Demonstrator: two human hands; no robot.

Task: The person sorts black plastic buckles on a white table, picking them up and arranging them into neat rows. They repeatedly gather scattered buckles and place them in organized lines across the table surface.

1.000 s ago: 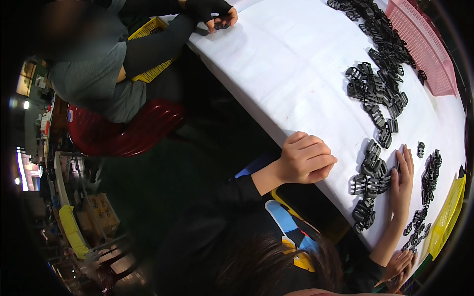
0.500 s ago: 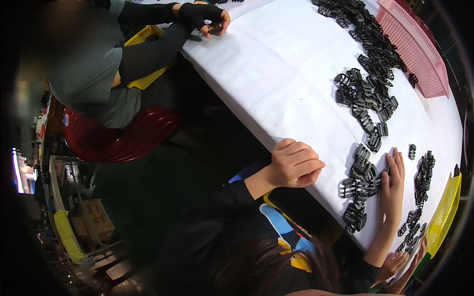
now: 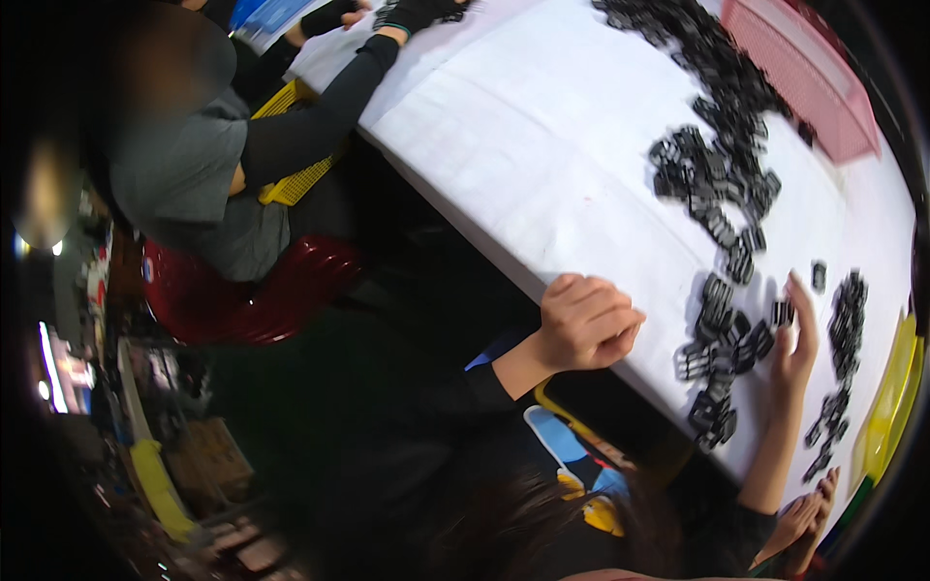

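My left hand (image 3: 589, 324) is closed at the table's edge, fingers curled in; whatever it may hold is hidden. My right hand (image 3: 798, 353) pinches one black hair claw clip (image 3: 783, 312) between thumb and fingers, just above the white cloth. Beside it, on the left, lies a small heap of black claw clips (image 3: 715, 363). Another single clip (image 3: 819, 276) rests on the cloth beyond my right fingertips.
A large pile of clips (image 3: 722, 77) stretches back beside a pink basket (image 3: 809, 82). More clips (image 3: 849, 320) form a row near a yellow basket (image 3: 886, 407). Another person's hands (image 3: 809, 513) show at lower right. A co-worker in dark sleeves (image 3: 310, 126) sits at far left.
My right hand has lifted from beside the heap and now has a clip in its fingers. The left fist stays much the same. The co-worker's arms reach farther over the table.
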